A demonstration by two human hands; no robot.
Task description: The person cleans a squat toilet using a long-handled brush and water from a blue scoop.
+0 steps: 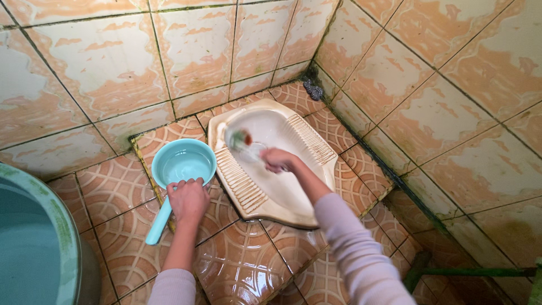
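Note:
My right hand reaches over a cream squat toilet pan set in the floor and grips a scrubbing brush, blurred by motion, its head inside the bowl. My left hand rests on the rim of a light blue water dipper that sits on the tiled step just left of the pan, its handle pointing toward me. Both arms wear pale lilac sleeves.
A large teal water tub stands at the left edge. Orange patterned floor tiles look wet. Stained tiled walls close in behind and on the right. A dark scouring pad lies in the far corner. A green pipe runs low right.

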